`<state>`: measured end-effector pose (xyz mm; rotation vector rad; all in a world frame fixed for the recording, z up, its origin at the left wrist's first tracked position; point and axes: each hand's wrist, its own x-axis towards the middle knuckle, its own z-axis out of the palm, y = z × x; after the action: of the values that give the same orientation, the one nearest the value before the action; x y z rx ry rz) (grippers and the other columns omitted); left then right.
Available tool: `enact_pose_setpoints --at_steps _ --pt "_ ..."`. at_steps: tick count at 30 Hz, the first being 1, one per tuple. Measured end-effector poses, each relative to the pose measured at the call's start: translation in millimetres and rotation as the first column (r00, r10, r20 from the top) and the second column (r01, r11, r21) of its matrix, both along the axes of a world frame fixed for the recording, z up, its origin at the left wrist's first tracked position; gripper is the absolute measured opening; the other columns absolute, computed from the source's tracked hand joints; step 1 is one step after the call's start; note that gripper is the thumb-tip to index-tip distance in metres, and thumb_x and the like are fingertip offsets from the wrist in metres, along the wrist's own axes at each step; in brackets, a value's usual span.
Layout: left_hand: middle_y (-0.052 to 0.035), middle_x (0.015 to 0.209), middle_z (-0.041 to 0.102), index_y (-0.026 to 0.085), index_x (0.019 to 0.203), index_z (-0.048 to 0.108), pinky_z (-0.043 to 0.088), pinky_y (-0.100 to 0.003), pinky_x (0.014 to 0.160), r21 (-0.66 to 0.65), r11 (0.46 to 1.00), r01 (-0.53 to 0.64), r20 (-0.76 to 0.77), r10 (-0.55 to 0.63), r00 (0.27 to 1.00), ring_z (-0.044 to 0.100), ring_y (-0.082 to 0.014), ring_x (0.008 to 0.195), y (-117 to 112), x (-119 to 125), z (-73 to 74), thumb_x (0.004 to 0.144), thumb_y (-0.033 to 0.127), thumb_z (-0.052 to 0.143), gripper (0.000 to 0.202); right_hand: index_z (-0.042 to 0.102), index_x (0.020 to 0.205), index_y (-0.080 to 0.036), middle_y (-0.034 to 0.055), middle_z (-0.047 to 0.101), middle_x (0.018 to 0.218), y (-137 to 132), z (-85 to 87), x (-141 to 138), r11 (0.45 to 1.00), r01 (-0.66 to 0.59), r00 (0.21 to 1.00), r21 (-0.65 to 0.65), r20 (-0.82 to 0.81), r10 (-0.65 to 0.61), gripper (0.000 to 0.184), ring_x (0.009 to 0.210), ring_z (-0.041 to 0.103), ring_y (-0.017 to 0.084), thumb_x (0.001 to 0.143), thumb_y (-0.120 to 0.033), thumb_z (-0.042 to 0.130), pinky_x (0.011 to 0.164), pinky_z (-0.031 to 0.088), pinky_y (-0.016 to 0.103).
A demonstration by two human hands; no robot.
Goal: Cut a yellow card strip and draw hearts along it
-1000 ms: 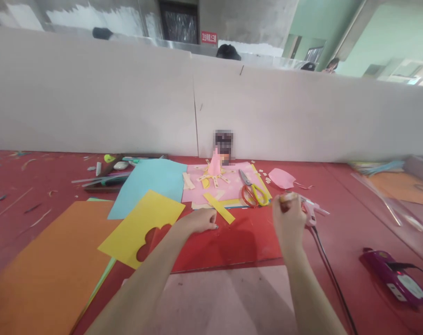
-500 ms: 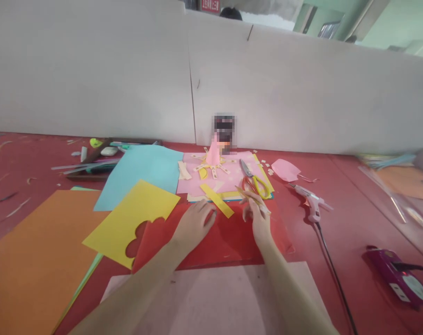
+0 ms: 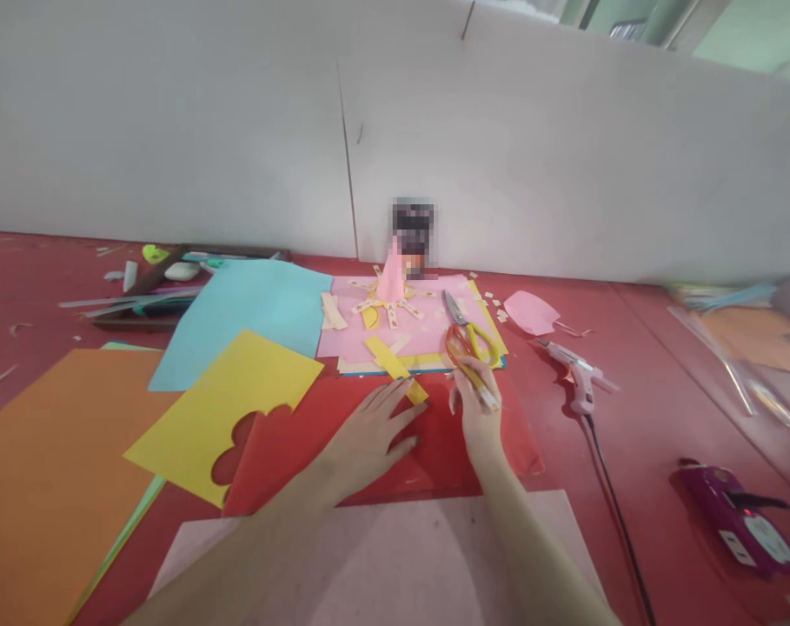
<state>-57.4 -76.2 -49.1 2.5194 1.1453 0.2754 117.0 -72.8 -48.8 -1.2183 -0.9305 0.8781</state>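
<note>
My left hand (image 3: 367, 442) lies over the red paper (image 3: 434, 452) with its fingers spread. Its fingertips reach the lower end of a narrow yellow paper strip (image 3: 387, 356). In my right hand (image 3: 482, 435), closed fingers grip a slim pencil (image 3: 482, 389), which slants up to the left. Just beyond that hand, scissors (image 3: 458, 315) with one red and one yellow handle rest on a stack of pink sheets (image 3: 342, 343). On the same stack stands a pink paper cone (image 3: 391, 280) ringed by patterned paper strips.
To the left are a yellow sheet with a scalloped cutout (image 3: 218, 404), a blue sheet (image 3: 244, 322), an orange sheet (image 3: 62, 452) and a tray of tools (image 3: 140, 322). A corded glue gun (image 3: 580, 378) and purple power strip (image 3: 737, 517) lie right. A white partition (image 3: 205, 130) stands behind.
My left hand has moved right and opened its fingers onto the yellow strip. My right hand, still holding the pencil, has turned slightly. The view has tipped down a little.
</note>
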Motion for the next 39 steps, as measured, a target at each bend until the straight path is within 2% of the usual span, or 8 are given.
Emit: enact_pose_setpoints --at_steps 8,14,20,24,28,32,37,39 --pt "-0.0045 0.143 0.032 0.022 0.134 0.032 0.021 -0.037 0.110 0.007 1.000 -0.030 -0.030 0.030 0.999 0.028 -0.0167 0.131 5 1 1.7 0.090 0.039 0.030 0.048 0.052 0.092 -0.019 -0.0045 0.052 0.070 -3 6.4 15 0.996 0.088 0.996 0.006 0.017 -0.088 0.015 0.039 0.041 0.004 0.079 -0.028 0.051 0.039 0.035 0.019" --pt "-0.0062 0.137 0.042 0.018 0.130 0.038 0.016 -0.038 0.111 0.155 0.987 -0.029 -0.046 0.037 0.998 0.035 -0.0154 0.127 12 -4 -3.2 0.092 0.028 0.025 0.042 0.051 0.091 -0.020 -0.0043 0.053 0.070 -3 7.7 19 0.991 0.137 0.988 0.008 -0.069 -0.136 0.019 0.038 0.043 0.003 0.084 -0.037 0.047 0.037 0.035 0.018" --pt "-0.0080 0.132 0.047 0.017 0.132 0.033 0.028 -0.038 0.107 0.363 0.922 -0.133 0.104 0.102 0.989 0.039 -0.0164 0.124 11 -8 6.1 0.089 0.015 0.027 0.043 0.043 0.091 -0.022 0.0012 0.063 0.081 -6 7.4 7 1.000 0.006 0.996 -0.013 -0.083 -0.007 0.021 0.043 0.056 0.009 0.086 -0.042 0.043 0.035 0.038 0.018" --pt "-0.0090 0.134 0.045 0.018 0.136 0.022 0.032 -0.038 0.104 0.435 0.900 -0.014 0.094 -0.030 0.995 0.035 -0.0172 0.127 7 -7 10.0 0.087 0.010 0.029 0.050 0.045 0.090 -0.023 0.0059 0.063 0.099 -10 7.4 -2 0.995 -0.097 0.993 -0.002 0.065 0.097 0.018 0.070 0.064 0.014 0.086 -0.040 0.042 0.048 0.048 0.022" --pt "-0.0066 0.137 0.042 0.016 0.137 0.021 0.027 -0.038 0.107 0.433 0.877 0.208 -0.024 -0.220 0.975 0.028 -0.0171 0.131 1 -2 11.1 0.083 0.002 0.028 0.056 0.050 0.094 -0.022 0.0072 0.062 0.104 -13 9.0 -4 0.989 -0.136 0.959 0.059 0.257 0.116 0.015 0.095 0.059 0.017 0.087 -0.033 0.042 0.075 0.049 0.030" --pt "-0.0047 0.135 0.044 0.014 0.133 0.031 0.023 -0.037 0.109 0.406 0.849 0.337 -0.083 -0.333 0.939 0.030 -0.0168 0.130 -4 3 11.0 0.082 0.002 0.030 0.052 0.050 0.090 -0.020 0.0074 0.065 0.099 -13 9.1 0 0.985 -0.161 0.939 0.069 0.316 0.132 0.011 0.092 0.059 0.016 0.087 -0.029 0.045 0.081 0.046 0.031" --pt "-0.0045 0.125 0.054 0.018 0.122 0.045 0.033 -0.037 0.103 0.322 0.901 0.290 0.088 -0.333 0.939 0.044 -0.0180 0.119 -4 2 14.2 0.088 0.024 0.039 0.035 0.048 0.084 -0.021 0.0065 0.067 0.091 -13 9.9 2 0.984 -0.171 0.942 0.056 0.302 0.146 0.008 0.086 0.062 0.016 0.085 -0.029 0.049 0.079 0.046 0.030" --pt "-0.0055 0.116 0.060 0.020 0.115 0.050 0.040 -0.033 0.095 0.269 0.947 0.176 0.229 -0.240 0.943 0.052 -0.0167 0.110 -3 -2 15.8 0.088 0.024 0.039 0.029 0.047 0.082 -0.021 0.0062 0.067 0.093 -14 11.9 2 0.983 -0.166 0.953 0.077 0.270 0.139 0.007 0.090 0.061 0.016 0.085 -0.028 0.049 0.084 0.044 0.031"
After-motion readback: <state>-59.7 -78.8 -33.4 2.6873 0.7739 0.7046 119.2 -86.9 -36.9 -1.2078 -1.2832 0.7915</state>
